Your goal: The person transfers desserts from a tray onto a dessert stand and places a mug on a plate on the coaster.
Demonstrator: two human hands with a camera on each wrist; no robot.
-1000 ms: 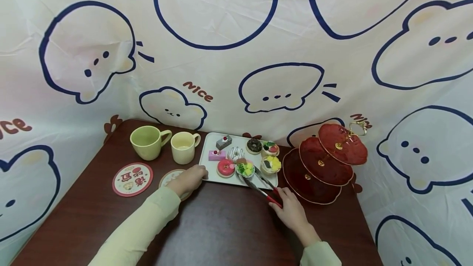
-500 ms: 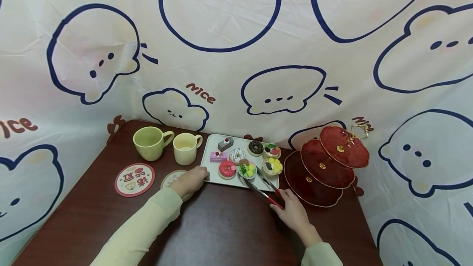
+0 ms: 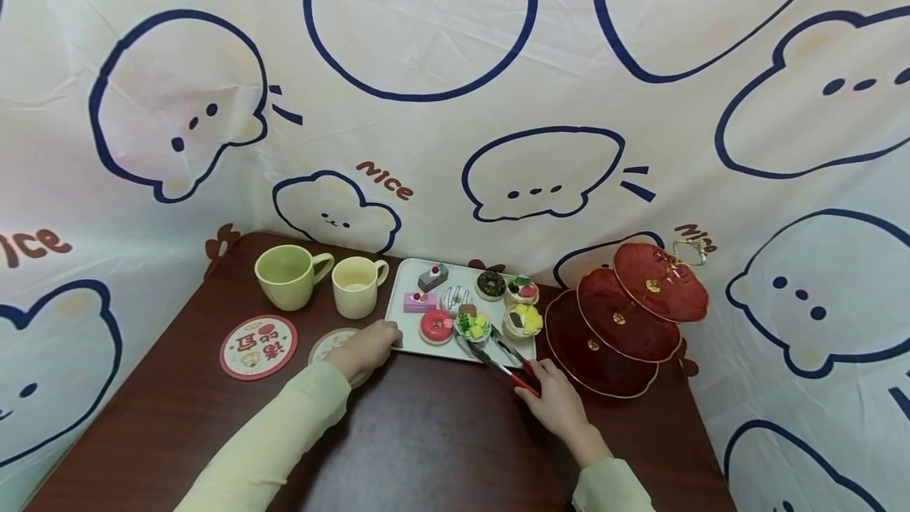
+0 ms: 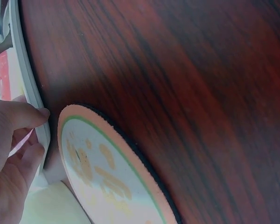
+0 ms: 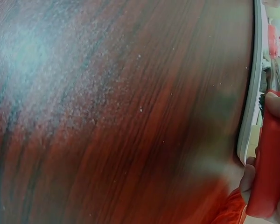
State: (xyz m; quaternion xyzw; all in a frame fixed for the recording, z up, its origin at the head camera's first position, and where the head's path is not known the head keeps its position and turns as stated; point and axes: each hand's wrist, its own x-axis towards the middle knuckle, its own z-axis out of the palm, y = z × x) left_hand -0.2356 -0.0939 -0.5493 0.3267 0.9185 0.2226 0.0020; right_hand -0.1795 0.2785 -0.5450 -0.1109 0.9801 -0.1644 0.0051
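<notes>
My left hand (image 3: 371, 346) pinches the front left corner of a white tray (image 3: 441, 349), thumb and fingers on its rim in the left wrist view. Red-handled tongs (image 3: 506, 372) are in my right hand (image 3: 558, 403), which grips them by the handles. The tong tips stand at either side of a toy tart with a green and yellow top (image 3: 472, 325) at the tray's front. Whether both tips touch it, I cannot tell. A pink doughnut (image 3: 436, 325) lies left of it and a yellow-topped tart (image 3: 522, 321) right of it.
Other toy cakes fill the tray's back, among them a chocolate doughnut (image 3: 490, 284). A red three-tier stand (image 3: 618, 314) is on the right. Two mugs, a green one (image 3: 286, 279) and a cream one (image 3: 354, 289), stand left, behind a round coaster (image 3: 258, 347) and another coaster (image 4: 107, 168).
My right hand and the tongs have shifted very slightly left, the tong arms a little closer together about the green-topped tart. My left hand stays at the tray corner.
</notes>
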